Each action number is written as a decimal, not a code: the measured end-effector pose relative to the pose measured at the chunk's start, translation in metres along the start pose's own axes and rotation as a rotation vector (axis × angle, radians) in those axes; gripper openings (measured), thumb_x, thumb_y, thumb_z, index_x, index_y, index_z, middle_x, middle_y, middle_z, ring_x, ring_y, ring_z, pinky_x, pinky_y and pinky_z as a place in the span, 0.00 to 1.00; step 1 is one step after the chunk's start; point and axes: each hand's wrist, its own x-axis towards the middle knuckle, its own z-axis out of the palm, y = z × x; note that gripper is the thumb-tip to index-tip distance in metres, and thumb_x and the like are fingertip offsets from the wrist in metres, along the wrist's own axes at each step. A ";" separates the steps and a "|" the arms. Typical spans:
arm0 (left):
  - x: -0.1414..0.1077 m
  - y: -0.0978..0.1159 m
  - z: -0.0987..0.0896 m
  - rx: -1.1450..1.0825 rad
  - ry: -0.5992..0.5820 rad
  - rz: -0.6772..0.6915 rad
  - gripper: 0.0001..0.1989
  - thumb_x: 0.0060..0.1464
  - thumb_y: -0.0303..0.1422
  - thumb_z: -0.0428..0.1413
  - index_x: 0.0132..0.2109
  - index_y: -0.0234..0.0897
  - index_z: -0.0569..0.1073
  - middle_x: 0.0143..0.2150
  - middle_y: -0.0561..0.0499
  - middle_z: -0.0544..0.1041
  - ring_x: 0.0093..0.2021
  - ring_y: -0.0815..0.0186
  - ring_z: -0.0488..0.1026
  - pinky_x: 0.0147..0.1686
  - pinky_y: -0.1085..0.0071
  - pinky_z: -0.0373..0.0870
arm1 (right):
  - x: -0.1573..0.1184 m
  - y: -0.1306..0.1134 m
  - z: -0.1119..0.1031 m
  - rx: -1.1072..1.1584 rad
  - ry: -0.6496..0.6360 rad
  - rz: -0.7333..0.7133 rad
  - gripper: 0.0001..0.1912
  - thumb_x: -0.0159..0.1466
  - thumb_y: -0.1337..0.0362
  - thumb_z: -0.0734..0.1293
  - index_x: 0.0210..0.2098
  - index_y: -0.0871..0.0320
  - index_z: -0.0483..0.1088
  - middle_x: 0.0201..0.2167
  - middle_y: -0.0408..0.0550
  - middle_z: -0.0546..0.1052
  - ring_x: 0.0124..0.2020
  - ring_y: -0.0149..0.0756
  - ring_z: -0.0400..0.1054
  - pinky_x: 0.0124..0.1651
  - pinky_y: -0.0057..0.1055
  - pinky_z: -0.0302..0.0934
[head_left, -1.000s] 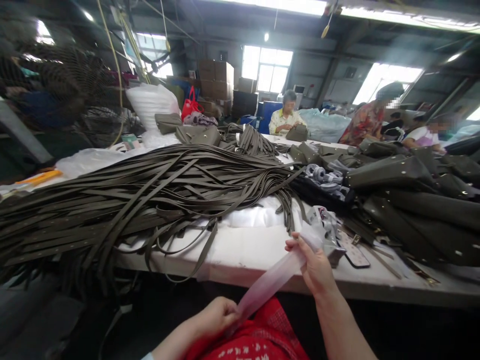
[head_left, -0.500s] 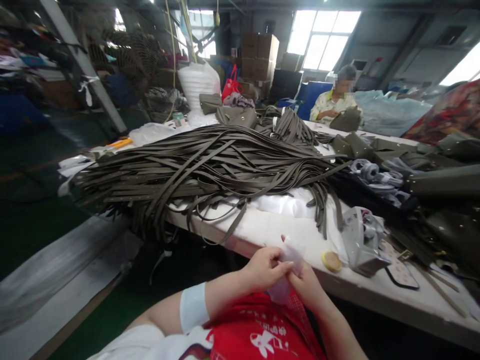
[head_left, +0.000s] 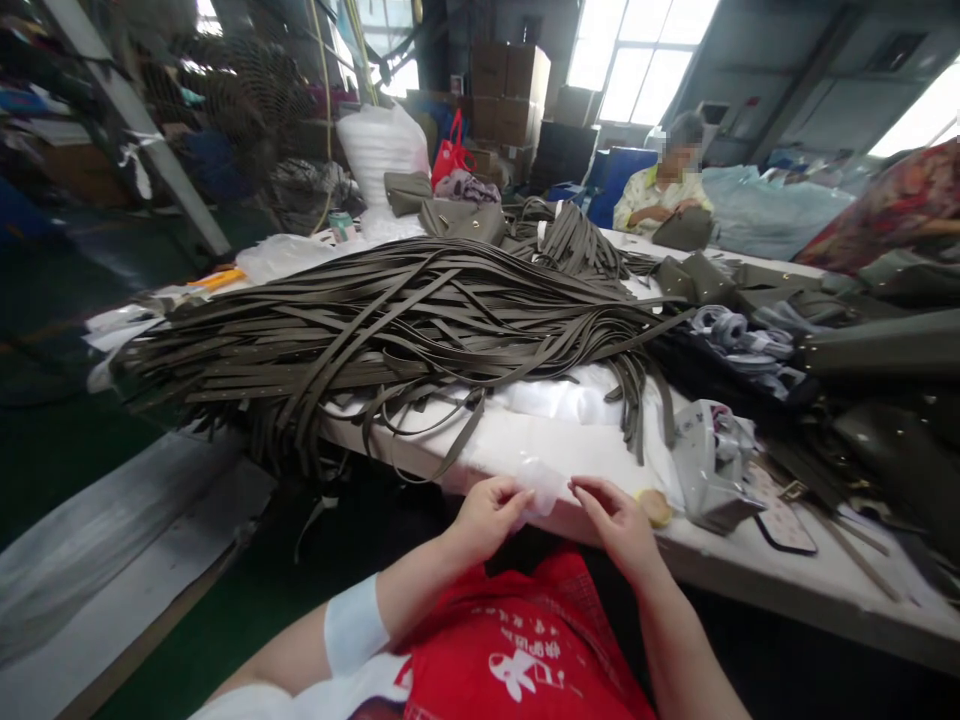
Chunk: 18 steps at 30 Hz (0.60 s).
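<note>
My left hand (head_left: 489, 518) pinches a thin piece of translucent white plastic film (head_left: 543, 486) between thumb and fingers, just over the table's front edge. My right hand (head_left: 619, 522) is at the film's right side, its thumb and fingertips close together at that edge. The contact there is small and hard to see. Behind both hands lies a large heap of long dark olive straps (head_left: 450, 320), some drooping over the table's front edge. A round yellow-edged object (head_left: 654, 507) sits just beside my right hand.
An open grey-white bag of pale pieces (head_left: 709, 470) and a patterned phone-shaped item (head_left: 784, 515) are on the white table (head_left: 517, 450) at right. Dark olive bag parts (head_left: 885, 350) are piled beyond. A co-worker (head_left: 664, 200) sits across, handling an olive piece.
My hands have moved apart, from together around the crumpled film to either side of it. The film is now spread out between them. The view has shifted slightly.
</note>
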 end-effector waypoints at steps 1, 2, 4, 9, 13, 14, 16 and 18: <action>0.000 -0.001 -0.001 0.002 0.000 -0.007 0.19 0.56 0.45 0.53 0.29 0.33 0.77 0.25 0.51 0.75 0.30 0.64 0.70 0.34 0.71 0.67 | 0.003 0.005 -0.006 -0.128 0.101 -0.025 0.15 0.64 0.54 0.64 0.40 0.57 0.76 0.39 0.53 0.81 0.42 0.46 0.75 0.50 0.43 0.67; 0.000 -0.002 -0.003 0.001 -0.003 -0.011 0.19 0.56 0.45 0.53 0.30 0.33 0.77 0.25 0.51 0.75 0.30 0.64 0.71 0.34 0.72 0.67 | 0.005 0.011 -0.012 -0.273 0.202 -0.053 0.14 0.64 0.55 0.64 0.39 0.58 0.76 0.39 0.54 0.80 0.42 0.47 0.74 0.50 0.44 0.66; 0.001 -0.004 -0.005 -0.003 -0.016 -0.010 0.19 0.56 0.45 0.53 0.31 0.32 0.77 0.27 0.50 0.76 0.32 0.63 0.71 0.36 0.71 0.67 | 0.005 0.024 -0.028 -0.581 0.358 -0.092 0.13 0.64 0.58 0.62 0.39 0.59 0.75 0.40 0.57 0.79 0.43 0.49 0.72 0.52 0.46 0.63; 0.004 -0.004 -0.004 -0.032 -0.064 -0.057 0.21 0.55 0.47 0.54 0.32 0.32 0.78 0.29 0.49 0.78 0.34 0.62 0.73 0.39 0.70 0.68 | -0.018 0.052 -0.048 -1.113 0.337 -0.064 0.15 0.65 0.58 0.62 0.42 0.60 0.75 0.47 0.64 0.75 0.49 0.56 0.67 0.53 0.49 0.60; 0.006 -0.002 0.003 -0.110 -0.114 -0.114 0.21 0.53 0.48 0.55 0.30 0.32 0.77 0.28 0.50 0.78 0.32 0.63 0.72 0.37 0.70 0.67 | -0.033 0.063 -0.042 -1.254 0.308 -0.088 0.20 0.66 0.58 0.61 0.52 0.63 0.72 0.61 0.66 0.66 0.62 0.61 0.55 0.59 0.53 0.53; 0.006 -0.002 0.005 -0.122 -0.118 -0.120 0.21 0.53 0.48 0.56 0.30 0.32 0.77 0.28 0.49 0.78 0.31 0.63 0.72 0.36 0.70 0.67 | -0.033 0.064 -0.041 -1.262 0.309 -0.092 0.20 0.67 0.58 0.60 0.52 0.63 0.72 0.62 0.65 0.65 0.64 0.61 0.54 0.60 0.53 0.52; 0.007 -0.001 0.008 -0.129 -0.120 -0.126 0.20 0.53 0.47 0.56 0.29 0.32 0.77 0.27 0.49 0.77 0.30 0.64 0.71 0.35 0.71 0.67 | -0.032 0.067 -0.042 -1.259 0.296 -0.101 0.20 0.67 0.58 0.60 0.51 0.63 0.73 0.62 0.64 0.64 0.65 0.61 0.52 0.60 0.53 0.53; 0.007 -0.003 0.010 -0.115 -0.118 -0.120 0.20 0.53 0.47 0.56 0.29 0.32 0.77 0.26 0.49 0.77 0.30 0.64 0.71 0.34 0.71 0.67 | -0.028 0.072 -0.043 -1.237 0.274 -0.113 0.19 0.67 0.58 0.60 0.50 0.62 0.74 0.62 0.64 0.66 0.65 0.61 0.53 0.60 0.53 0.53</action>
